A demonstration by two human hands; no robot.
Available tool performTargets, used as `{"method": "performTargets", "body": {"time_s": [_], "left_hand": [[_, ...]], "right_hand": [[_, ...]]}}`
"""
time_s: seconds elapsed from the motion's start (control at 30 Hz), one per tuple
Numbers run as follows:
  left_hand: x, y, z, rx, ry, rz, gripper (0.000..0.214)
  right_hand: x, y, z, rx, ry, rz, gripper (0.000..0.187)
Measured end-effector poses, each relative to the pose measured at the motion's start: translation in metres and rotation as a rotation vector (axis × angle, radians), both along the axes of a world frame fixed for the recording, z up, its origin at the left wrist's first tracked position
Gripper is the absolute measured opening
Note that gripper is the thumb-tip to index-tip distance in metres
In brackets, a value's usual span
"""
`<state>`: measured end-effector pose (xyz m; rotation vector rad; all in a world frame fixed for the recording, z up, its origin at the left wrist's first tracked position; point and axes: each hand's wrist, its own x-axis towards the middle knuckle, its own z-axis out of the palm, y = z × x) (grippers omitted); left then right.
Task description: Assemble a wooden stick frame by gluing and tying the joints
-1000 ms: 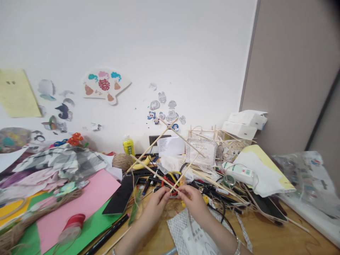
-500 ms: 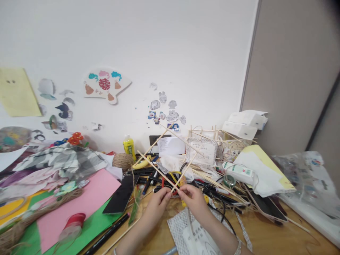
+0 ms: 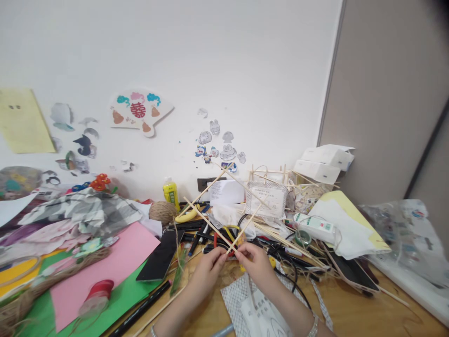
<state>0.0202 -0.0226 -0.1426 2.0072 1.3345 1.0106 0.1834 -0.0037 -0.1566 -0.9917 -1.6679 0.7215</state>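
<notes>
My left hand (image 3: 209,267) and my right hand (image 3: 255,266) are close together above the front middle of the table. Between them they hold a diamond-shaped frame of thin wooden sticks (image 3: 211,225), tilted up away from me. Fingertips of both hands pinch the frame's near corner, where two sticks cross. Its far corner, another crossing, stands in front of the wall. Whether string ties the crossings cannot be made out. Below my right forearm lies a sheet with a checkered border and handwriting (image 3: 233,299).
Pens, cables and loose sticks (image 3: 280,238) clutter the table behind my hands. To the left are a black phone (image 3: 159,257), pink paper (image 3: 115,267), a red spool (image 3: 100,292) and a twine ball (image 3: 162,212). A white bottle (image 3: 315,225) and another phone (image 3: 354,271) lie right.
The stick frame's far corner has shifted slightly to the right. My hands keep the same pinch at the near corner, almost in the same place.
</notes>
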Motion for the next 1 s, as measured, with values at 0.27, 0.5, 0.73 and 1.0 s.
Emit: {"method": "performTargets", "body": {"time_s": [0.27,0.5,0.73,1.0], "left_hand": [[0.0002,-0.0013,0.0012,-0.005,0.007,-0.002,0.031],[-0.0006,-0.0016,0.0017,-0.004,0.009,0.000,0.031],[-0.0017,-0.0005,-0.0005,-0.003,0.009,0.006,0.032],[-0.0017,-0.0014,0.0044,-0.018,-0.041,0.007,0.034]], "right_hand": [[0.0003,0.0004,0.0011,-0.005,-0.002,0.020,0.017],[-0.0005,0.0005,0.0006,-0.003,0.006,0.022,0.018],[0.0002,-0.0005,0.0012,0.001,0.000,0.034,0.019],[0.0007,-0.0012,0.0021,0.006,-0.009,0.050,0.019]]}}
